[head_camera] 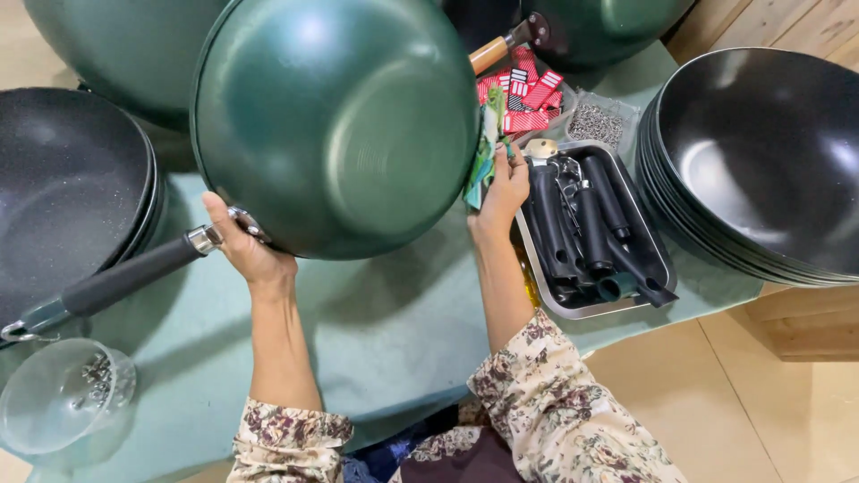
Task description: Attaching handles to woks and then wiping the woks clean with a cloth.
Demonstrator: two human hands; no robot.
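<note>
A dark green wok (335, 121) is tipped up with its rounded underside facing me. My left hand (243, 246) grips it where the black handle (125, 279) joins the bowl. My right hand (503, 192) holds a green cloth (483, 156) pressed against the wok's right edge. Both forearms wear floral sleeves.
A metal tray (658, 259) of black handles and small hardware sits to the right. Black woks (761, 161) are stacked far right, more pans (63, 188) at left. Red packets (523, 94), a bag of screws (598, 121) and a glass lid (63, 394) lie on the green table cover (403, 340).
</note>
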